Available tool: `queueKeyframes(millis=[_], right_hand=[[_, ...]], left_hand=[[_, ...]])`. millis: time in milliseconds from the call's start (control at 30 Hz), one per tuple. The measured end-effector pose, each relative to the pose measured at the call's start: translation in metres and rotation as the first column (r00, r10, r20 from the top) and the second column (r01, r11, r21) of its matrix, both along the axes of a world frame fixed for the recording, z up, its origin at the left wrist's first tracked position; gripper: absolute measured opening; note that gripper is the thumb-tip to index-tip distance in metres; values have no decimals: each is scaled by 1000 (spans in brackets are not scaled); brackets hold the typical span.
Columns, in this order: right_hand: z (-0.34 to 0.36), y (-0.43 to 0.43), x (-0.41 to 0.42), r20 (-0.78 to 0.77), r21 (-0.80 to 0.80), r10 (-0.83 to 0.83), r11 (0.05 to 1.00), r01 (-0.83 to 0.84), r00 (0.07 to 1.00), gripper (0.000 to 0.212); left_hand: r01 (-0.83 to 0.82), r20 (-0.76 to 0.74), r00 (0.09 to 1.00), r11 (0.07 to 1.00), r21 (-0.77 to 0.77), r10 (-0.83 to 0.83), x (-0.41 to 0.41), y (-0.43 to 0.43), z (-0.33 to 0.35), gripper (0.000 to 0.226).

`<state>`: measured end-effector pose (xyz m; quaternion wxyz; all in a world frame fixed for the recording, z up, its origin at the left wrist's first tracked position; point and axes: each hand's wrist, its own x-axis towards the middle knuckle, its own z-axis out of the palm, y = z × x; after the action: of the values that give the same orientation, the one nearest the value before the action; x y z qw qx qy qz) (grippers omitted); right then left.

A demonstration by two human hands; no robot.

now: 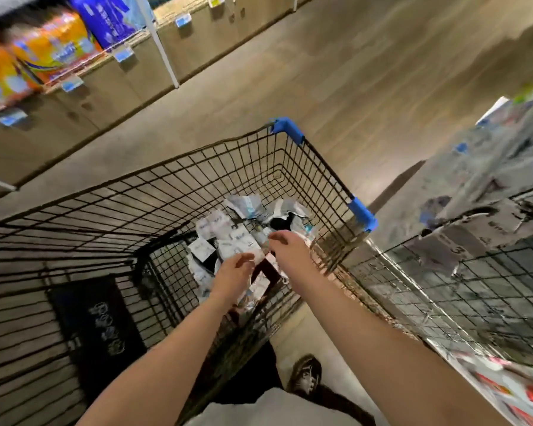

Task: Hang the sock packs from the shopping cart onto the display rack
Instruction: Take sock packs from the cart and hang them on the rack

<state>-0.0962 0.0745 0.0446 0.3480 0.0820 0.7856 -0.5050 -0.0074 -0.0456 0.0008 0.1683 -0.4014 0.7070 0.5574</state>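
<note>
A black wire shopping cart (326, 167) with blue corner guards fills the middle of the view. Several sock packs (228, 238) with white-and-grey labels lie in a heap at its bottom. Both my arms reach down into the cart. My left hand (233, 272) hovers just over the near packs with fingers loosely curled and nothing in it. A little farther in, my right hand (286, 245) also hangs above the heap with relaxed fingers, empty. To the right stands the wire display rack (462, 265) with sock packs (443, 250) hanging on it, blurred.
Store shelves (83, 78) with orange and blue packages run along the upper left. A dark sign panel (96, 321) hangs on the cart's near end. Bare floor (336, 72) lies beyond the cart. My shoe (305, 376) shows below, beside colourful packages (505, 392) at the lower right.
</note>
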Motion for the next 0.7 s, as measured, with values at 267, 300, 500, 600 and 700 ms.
queueKeyframes(millis=[267, 300, 500, 600, 700], right_hand=[[-106, -91, -57, 122, 68, -87, 995, 79, 989, 19], [-122, -98, -64, 139, 82, -100, 993, 89, 985, 20], [-211, -131, -113, 190, 90, -86, 994, 70, 978, 53], [-241, -140, -133, 253, 77, -123, 991, 107, 960, 81], [-261, -146, -137, 249, 106, -121, 990, 97, 961, 88]], left_hand=[[-87, -5, 996, 996, 31, 88, -61, -63, -81, 25], [-97, 0, 995, 994, 44, 97, -70, -68, -93, 27], [-107, 42, 994, 992, 67, 104, -116, -94, -166, 40], [-121, 22, 993, 990, 68, 120, -130, -103, -181, 46], [-110, 34, 994, 991, 76, 108, -133, -107, -195, 46]])
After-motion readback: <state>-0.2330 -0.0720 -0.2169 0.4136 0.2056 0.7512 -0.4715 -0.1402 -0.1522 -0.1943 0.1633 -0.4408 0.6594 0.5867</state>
